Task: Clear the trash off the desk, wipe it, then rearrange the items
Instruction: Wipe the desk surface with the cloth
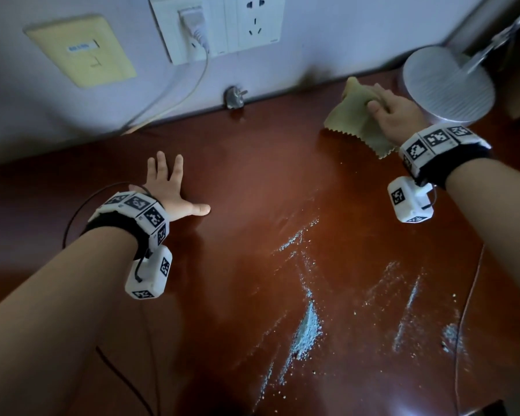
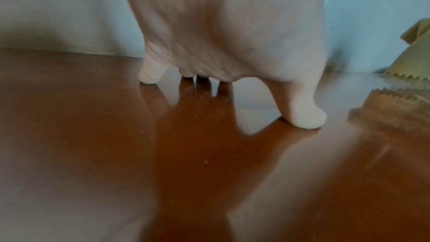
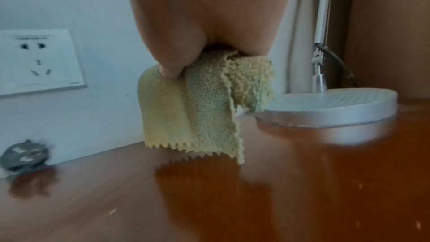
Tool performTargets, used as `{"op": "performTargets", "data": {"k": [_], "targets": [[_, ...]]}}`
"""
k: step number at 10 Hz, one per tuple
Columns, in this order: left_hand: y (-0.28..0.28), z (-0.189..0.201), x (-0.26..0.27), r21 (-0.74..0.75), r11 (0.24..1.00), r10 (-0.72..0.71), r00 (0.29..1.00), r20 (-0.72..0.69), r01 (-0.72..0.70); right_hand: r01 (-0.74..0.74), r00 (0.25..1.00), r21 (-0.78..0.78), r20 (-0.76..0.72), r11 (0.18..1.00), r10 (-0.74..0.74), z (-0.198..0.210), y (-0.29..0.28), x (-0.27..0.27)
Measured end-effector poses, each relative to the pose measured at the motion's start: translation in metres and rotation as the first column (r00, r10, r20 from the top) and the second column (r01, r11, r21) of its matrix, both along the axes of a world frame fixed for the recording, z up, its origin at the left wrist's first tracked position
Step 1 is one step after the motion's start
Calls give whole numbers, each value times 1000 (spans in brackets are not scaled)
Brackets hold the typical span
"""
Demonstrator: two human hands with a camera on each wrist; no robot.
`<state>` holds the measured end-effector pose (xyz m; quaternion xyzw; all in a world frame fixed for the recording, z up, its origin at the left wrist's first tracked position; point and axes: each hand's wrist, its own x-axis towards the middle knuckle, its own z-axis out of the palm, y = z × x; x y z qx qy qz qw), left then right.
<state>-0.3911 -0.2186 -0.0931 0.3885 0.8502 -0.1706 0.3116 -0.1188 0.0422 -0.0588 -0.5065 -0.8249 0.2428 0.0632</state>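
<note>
While the yellow-green cloth (image 1: 361, 120) hangs bunched from the right hand (image 1: 394, 111), its zigzag-cut lower edge sits just at the surface (image 1: 252, 181), touching or barely above it; the right-wrist view does not settle which. The grip here is closed: the thumb and curled fingers gather the cloth's upper part into a wad, and the rest drapes free. Holding it that way probably gives a thick pad under the fingers for pressing, with a loose tail to sweep. The cloth is at the far right of the surface, near the wall (image 1: 72, 121) and just beside the round grey lamp base (image 1: 449, 85), which suggests a wiping pass starting from the back corner and working toward the near edge.

The left hand (image 1: 170, 190) has no grip on anything: its fingers are spread straight and its fingertips (image 2: 307, 119) press on the bare wood, well apart from the cloth, most likely as a brace for the body as the other arm reaches.

Nearer the person, streaks and a small heap of pale powder and crumbs (image 1: 308, 328) lie across the surface, not yet wiped, so the wiping step looks far from done. A dark plug (image 1: 234, 97) rests against the wall at the back edge, a thin black cable (image 1: 72, 214) loops near the left wrist, and a white cord (image 1: 192, 85) drops from the wall socket (image 1: 186, 28).
</note>
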Motion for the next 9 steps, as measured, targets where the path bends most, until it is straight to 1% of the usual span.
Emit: {"op": "performTargets", "data": {"k": [1,2,3,4,5,6,7,8,9], "targets": [[0,-1,-1,-7,1000,-6,1000,0,6,76,995,52,61,996,-79,8,20,5],[1,-1,-1,-15,1000,-5,1000,6,5,79,996,102,42,992,-84,7,38,13],[2,1,-1,-25,1000,-6,1000,0,6,-12,993,82,119,997,2,-13,39,18],[2,1,-1,-30,999,-12,1000,-5,12,-86,973,-9,213,996,86,-39,25,22],[1,2,-2,-31,999,-10,1000,3,10,-87,976,-46,196,995,94,-53,9,21],[1,3,-1,-28,1000,-8,1000,5,8,-84,973,-14,214,996,85,-52,3,21],[1,3,0,-21,1000,-1,1000,8,1,-126,958,65,266,990,104,-50,0,21],[2,5,0,-28,1000,7,1000,11,-6,-136,947,-17,292,990,136,-56,-1,19],[4,5,0,-46,999,5,1000,10,-4,-27,959,-55,282,998,41,-63,5,18]]}}
